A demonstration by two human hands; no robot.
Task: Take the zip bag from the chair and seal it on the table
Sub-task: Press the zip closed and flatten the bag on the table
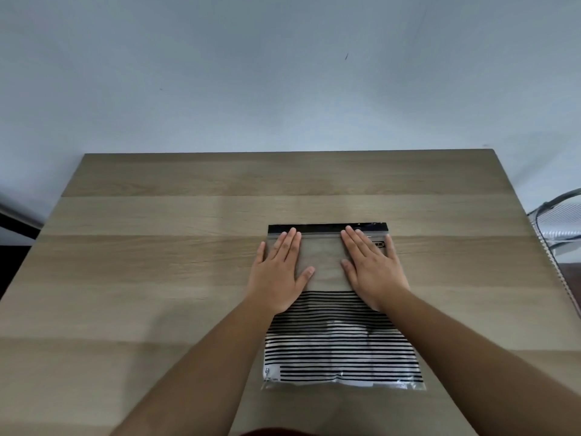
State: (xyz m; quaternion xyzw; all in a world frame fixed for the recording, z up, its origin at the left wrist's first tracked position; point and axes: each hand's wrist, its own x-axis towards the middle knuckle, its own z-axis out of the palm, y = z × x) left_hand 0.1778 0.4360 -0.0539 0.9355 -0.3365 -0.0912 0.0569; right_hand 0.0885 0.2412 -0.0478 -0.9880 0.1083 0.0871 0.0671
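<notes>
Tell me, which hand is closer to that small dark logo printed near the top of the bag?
Right. The right hand lies flat beside the logo, its fingers partly over it. The left hand rests flat on the zip bag toward its other side.

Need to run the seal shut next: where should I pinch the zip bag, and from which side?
Pinch the black zip strip at its left corner, coming from the far edge. The zip bag lies flat with both hands below the strip, so its end is exposed there.
</notes>
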